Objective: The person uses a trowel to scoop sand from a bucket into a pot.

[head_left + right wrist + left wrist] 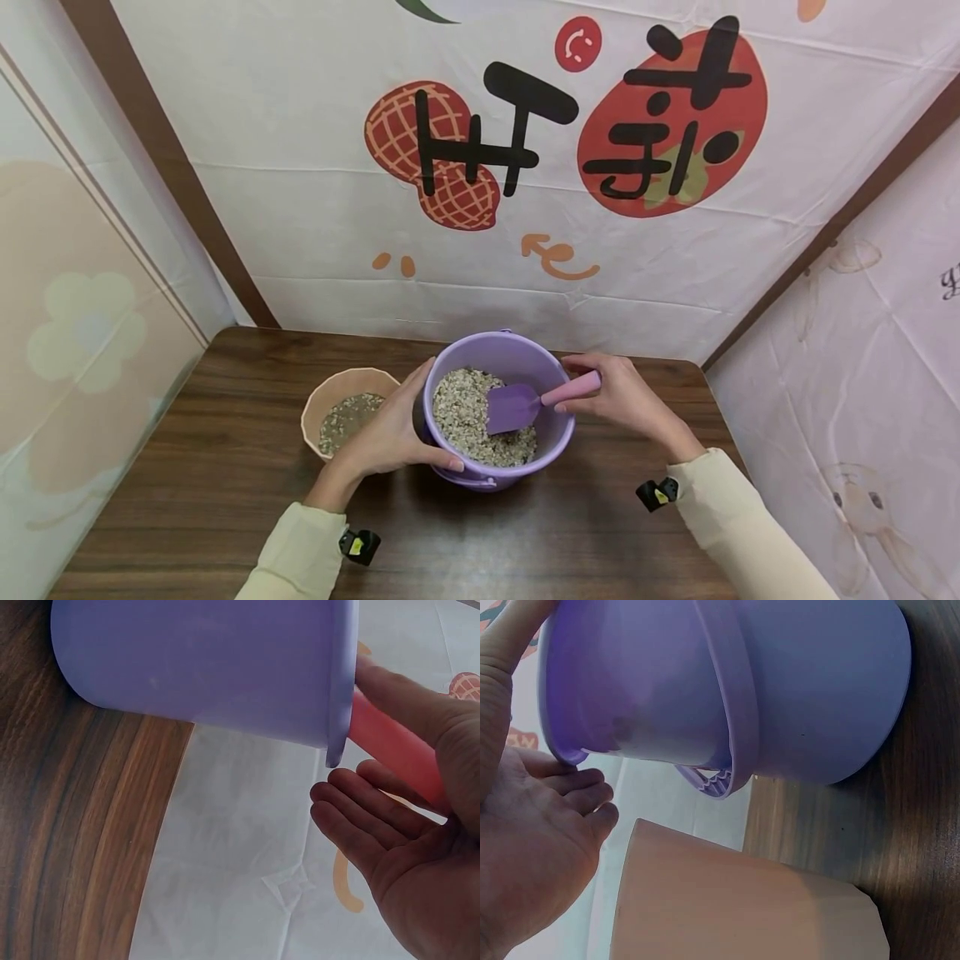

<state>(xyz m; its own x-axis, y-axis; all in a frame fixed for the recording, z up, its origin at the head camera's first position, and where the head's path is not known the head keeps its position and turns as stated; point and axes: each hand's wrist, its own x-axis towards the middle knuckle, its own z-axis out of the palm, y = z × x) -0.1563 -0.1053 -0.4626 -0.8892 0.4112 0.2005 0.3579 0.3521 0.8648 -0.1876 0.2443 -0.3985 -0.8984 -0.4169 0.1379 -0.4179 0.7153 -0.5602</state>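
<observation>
A purple bucket (553, 446) holds a pale, grainy mix (467, 417). Inside it a toy shovel (512, 408) leans with its purple blade on the grains and its pink handle crossing the right rim. My left hand (393, 429) holds the bucket's left rim, thumb along the front and fingers at the far side. At the right rim is my right hand (618, 396), its thumb and a finger on the edge; the shovel's handle (394, 746) lies between thumb and fingers. The other right fingers are extended below the rim in the right wrist view.
Left of the bucket, partly behind my left forearm, stands a peach-coloured bowl (318, 408) with cloudy liquid and grains. The brown wooden table (555, 533) meets printed cloth walls (315, 250) at the back and sides. The bucket's carrying handle (735, 697) hangs down.
</observation>
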